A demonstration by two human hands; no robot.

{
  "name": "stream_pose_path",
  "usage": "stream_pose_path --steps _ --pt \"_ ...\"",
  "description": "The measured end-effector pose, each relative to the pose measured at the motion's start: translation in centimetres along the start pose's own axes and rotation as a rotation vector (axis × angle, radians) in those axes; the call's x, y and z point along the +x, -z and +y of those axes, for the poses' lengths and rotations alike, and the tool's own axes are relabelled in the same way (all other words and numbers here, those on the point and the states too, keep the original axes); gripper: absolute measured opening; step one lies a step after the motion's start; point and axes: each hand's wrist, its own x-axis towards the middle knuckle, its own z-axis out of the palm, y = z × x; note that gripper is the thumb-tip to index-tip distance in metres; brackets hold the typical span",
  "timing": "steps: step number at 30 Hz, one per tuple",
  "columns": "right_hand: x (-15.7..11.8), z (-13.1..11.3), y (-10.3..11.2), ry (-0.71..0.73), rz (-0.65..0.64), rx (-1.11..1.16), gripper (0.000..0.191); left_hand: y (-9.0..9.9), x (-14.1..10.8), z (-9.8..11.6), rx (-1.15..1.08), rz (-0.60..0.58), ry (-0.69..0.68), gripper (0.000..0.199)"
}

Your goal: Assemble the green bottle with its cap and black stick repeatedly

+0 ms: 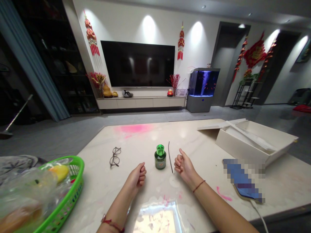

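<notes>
A small dark green glass bottle with a shiny green cap stands upright on the pale table between my two hands. To its left, my left hand rests on the tabletop in a loose fist, and nothing shows in it. My right hand is also curled closed, thumb up, with no object visible in the fingers. A thin black stick lies between the bottle and my right hand, close to the fingers. Folded-out eyeglasses lie farther left, apart from both hands.
A green plastic basket of bagged items sits at the left. An open white box stands at the right back, with a blurred phone and its white cable in front. Pink stains mark the table.
</notes>
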Motion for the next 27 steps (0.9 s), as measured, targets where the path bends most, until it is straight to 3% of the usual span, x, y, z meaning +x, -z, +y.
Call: stream_pose_path --steps 5,7,10,14,27 --pt "0.7 -0.2 0.6 0.186 0.190 -0.317 0.028 0.4 0.4 -0.2 0.168 0.193 -0.099 0.020" --pt "1.2 0.4 0.5 0.255 0.192 -0.459 0.027 0.6 0.8 -0.6 0.300 0.300 -0.180 0.017" --pt "2.4 1.9 0.1 0.363 0.105 -0.596 0.041 1.0 1.4 -1.1 0.453 0.379 -0.277 0.026" --pt "3.7 3.9 -0.5 0.402 -0.011 -0.733 0.049 1.4 2.3 -1.7 0.517 0.348 -0.300 0.032" --pt "3.6 4.8 -0.6 0.553 0.021 -1.003 0.059 1.1 1.7 -1.5 0.562 0.283 -0.299 0.027"
